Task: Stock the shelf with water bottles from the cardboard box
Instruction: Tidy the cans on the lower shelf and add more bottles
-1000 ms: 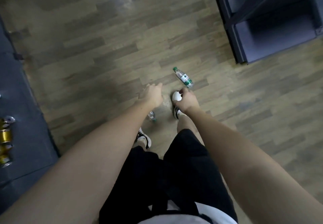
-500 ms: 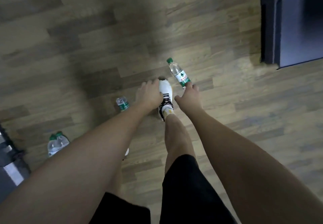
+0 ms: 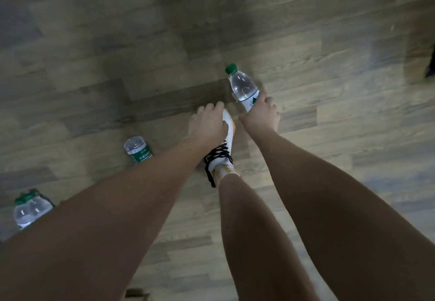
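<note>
Head view, looking straight down at a wood-plank floor (image 3: 94, 49). Both bare arms reach down and away from me.

Right hand (image 3: 260, 115) — fingers wrapped round the lower, labelled part of a water bottle (image 3: 242, 86). From what I see the bottle lies on the floor, green cap (image 3: 231, 68) pointing far and slightly left; the clear upper half shows above the fingers.

Left hand (image 3: 208, 124) — holding nothing, fingers loosely bent, hanging over the toe of a white shoe (image 3: 226, 150) with black laces. I cannot tell whether it touches the shoe.

Second bottle (image 3: 137, 150) on the floor left of the shoe, bottom end towards the camera, green label visible, partly covered by the left forearm.

Two more bottles (image 3: 29, 209) at the near left edge, side by side, green caps up and far, lower parts hidden by the left arm.

Dark shape at the far right edge; too little in frame to identify.
</note>
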